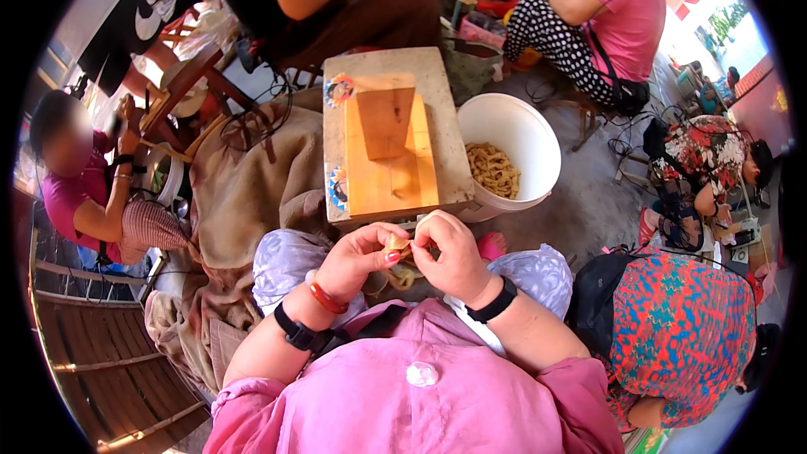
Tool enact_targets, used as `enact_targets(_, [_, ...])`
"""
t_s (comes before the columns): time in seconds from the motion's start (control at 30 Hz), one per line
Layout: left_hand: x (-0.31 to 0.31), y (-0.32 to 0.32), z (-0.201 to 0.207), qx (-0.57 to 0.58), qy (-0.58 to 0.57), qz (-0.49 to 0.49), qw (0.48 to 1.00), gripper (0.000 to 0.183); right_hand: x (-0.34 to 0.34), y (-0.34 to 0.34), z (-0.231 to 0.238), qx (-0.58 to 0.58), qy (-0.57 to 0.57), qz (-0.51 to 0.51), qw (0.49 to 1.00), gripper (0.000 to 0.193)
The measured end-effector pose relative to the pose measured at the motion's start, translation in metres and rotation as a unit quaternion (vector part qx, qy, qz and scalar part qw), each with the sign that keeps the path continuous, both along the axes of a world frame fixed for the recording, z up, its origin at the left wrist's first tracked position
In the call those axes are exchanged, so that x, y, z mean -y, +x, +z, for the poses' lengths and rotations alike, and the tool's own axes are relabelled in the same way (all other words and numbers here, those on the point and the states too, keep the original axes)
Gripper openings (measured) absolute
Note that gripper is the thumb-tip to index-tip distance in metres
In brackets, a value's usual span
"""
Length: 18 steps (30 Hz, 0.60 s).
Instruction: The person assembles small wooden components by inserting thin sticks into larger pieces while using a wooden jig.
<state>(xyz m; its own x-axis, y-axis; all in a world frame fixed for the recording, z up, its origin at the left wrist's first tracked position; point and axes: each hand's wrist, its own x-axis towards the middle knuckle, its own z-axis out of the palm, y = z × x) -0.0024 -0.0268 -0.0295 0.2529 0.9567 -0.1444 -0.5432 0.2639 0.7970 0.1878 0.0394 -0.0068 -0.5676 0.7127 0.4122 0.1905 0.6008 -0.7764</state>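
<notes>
Evidently one small tan piece (397, 242) is in hand, and I judge it unfinished: my left hand (367, 250) has it pinched between thumb and fingers. The fingertips of my right hand (450, 258) are drawn together just beside it; whether they grip it too, I cannot tell. Just ahead of my grip, a board (361, 176) lies on the table (339, 133). Ahead and to the right, the bucket (538, 151) holds a heap (494, 170) of tan pieces, whether done or left I cannot tell.

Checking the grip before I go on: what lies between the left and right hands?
In the head view, a small yellowish piece lies between them, in the grip of the left hand and close to the right hand.
</notes>
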Motion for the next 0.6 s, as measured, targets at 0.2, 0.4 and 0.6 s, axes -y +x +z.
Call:
enact_targets(0.2, [0.002, 0.011, 0.001, -0.025, 0.01, 0.1, 0.995, 0.015, 0.0, -0.001, 0.012, -0.066, 0.097, 0.001, 0.993, 0.027])
enact_targets(0.4, [0.0, 0.008, 0.0, -0.027, 0.002, 0.089, 0.996, 0.012, 0.001, -0.005, 0.008, 0.024, 0.118, 0.03, 0.992, 0.013])
enact_targets(0.6, [0.006, 0.007, -0.005, -0.199, 0.113, 0.082, 0.97, 0.016, -0.005, 0.005, -0.009, -0.111, -0.516, 0.135, 0.839, 0.013])
